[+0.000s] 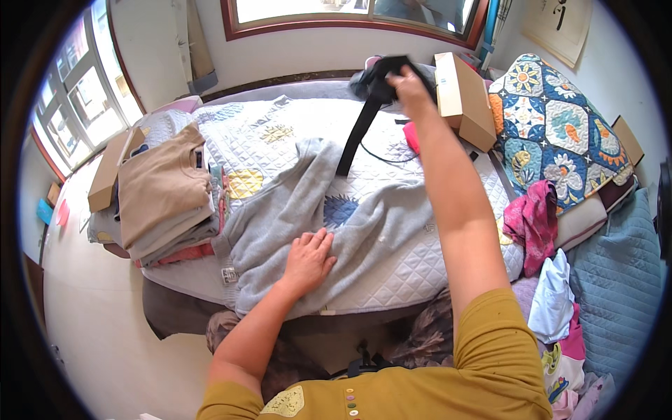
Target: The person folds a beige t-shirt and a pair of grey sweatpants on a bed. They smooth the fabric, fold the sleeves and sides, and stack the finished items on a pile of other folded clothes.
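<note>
A grey knit garment point(278, 220) with a ribbed edge and a white tag lies spread in front of me. My left hand point(311, 258) rests palm down on it, fingers extended, without gripping. At the far side of the bed, my right hand point(411, 90) grips a black strapped item point(386, 79), blurred and partly hidden by the hand. Its wide black strap point(359, 139) hangs down towards the grey garment. Below my right hand lies a thin black cord point(388, 159), near a bright pink-red thing point(411, 137) partly covered by my forearm.
A folded clothes stack point(165, 184) topped by a tan shirt stands left, beside a cardboard box point(107, 178). Another carton point(462, 100) sits far right, near a patterned quilt point(567, 131). A magenta cloth point(533, 226) and pale blue cloth point(551, 299) lie right of the white quilted bedcover point(378, 289).
</note>
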Demonstrator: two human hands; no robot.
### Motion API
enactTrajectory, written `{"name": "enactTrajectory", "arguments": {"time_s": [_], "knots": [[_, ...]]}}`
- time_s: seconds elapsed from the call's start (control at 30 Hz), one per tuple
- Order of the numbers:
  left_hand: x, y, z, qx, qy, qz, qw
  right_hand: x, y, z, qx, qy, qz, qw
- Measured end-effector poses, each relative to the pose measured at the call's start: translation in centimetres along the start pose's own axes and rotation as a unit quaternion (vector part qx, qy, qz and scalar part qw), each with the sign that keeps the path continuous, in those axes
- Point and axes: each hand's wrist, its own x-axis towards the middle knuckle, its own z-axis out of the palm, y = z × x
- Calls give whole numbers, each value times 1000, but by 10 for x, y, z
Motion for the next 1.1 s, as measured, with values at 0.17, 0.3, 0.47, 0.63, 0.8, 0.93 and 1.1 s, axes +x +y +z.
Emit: {"name": "enactTrajectory", "arguments": {"time_s": [0.17, 0.3, 0.47, 0.63, 0.8, 0.93, 1.1], "knots": [[3, -2, -2, -12, -10, 3, 1000, 42, 17, -57, -193, 114, 83, 971], [7, -1, 0, -24, -13, 9, 1000, -26, 123, -120, -292, -19, 81, 953], [-3, -2, -3, -15, -4, -8, 1000, -180, 184, -137, -502, -190, 108, 837], [-5, -5, 2, 8, 6, -1, 1000, -245, 141, -125, -582, -154, -35, 798], [-9, 3, 4, 19, 14, 1, 1000, -257, 128, -140, -507, -6, -84, 858], [-22, 4, 7, 27, 16, -5, 999, -250, 111, -146, -521, 115, -112, 838], [-20, 7, 11, 32, 12, -19, 999, -241, 171, -195, -469, 213, 144, 845]]}}
